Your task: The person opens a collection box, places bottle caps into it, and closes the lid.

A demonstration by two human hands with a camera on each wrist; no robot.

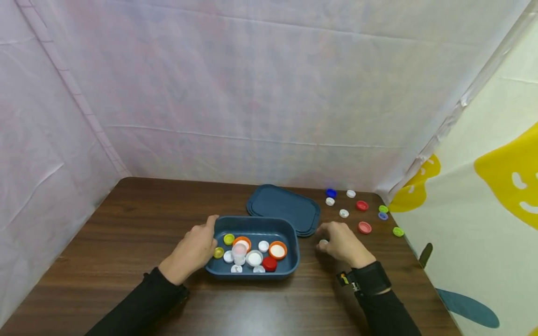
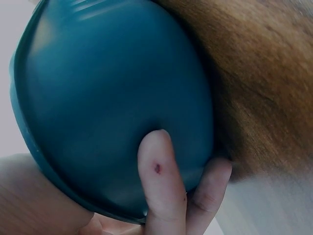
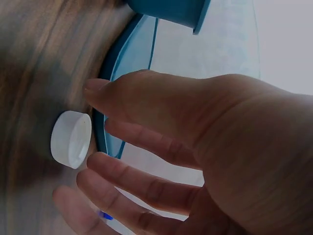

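Observation:
My left hand [image 1: 195,246] grips the left end of a dark blue plastic container [image 1: 269,276], which holds several bottle caps. In the left wrist view, fingers [image 2: 161,171] press against the container's outer wall [image 2: 112,98]. Inside lie yellow, white and orange-rimmed caps and a red cap [image 1: 270,264]. Right of the container, my right hand [image 1: 342,242] reaches down over a white bottle cap [image 3: 71,139] on the table. Its thumb and fingers are spread around that cap, apparently apart from it.
A flat dark blue lid [image 1: 286,207] lies behind the container. Loose caps are scattered at the table's back right, among them a blue cap [image 1: 331,192], a red cap [image 1: 364,227] and a green cap [image 1: 398,231]. White cloth walls [image 1: 252,93] border the brown table [image 1: 105,261].

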